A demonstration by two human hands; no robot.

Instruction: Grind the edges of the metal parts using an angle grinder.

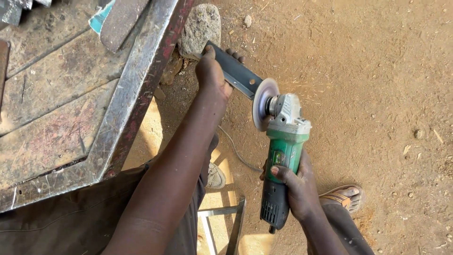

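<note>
Centrally, a dark flat metal bar slants from upper left to lower right above dirt ground. Left hand clamps its upper end; its lower end meets the disc of a green angle grinder, gripped by the right hand.

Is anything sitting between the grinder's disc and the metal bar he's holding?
Nothing visible: the grinding disc meets the flat metal bar at its end, sparks flying. The left hand holds the bar, the right hand the angle grinder.
</note>
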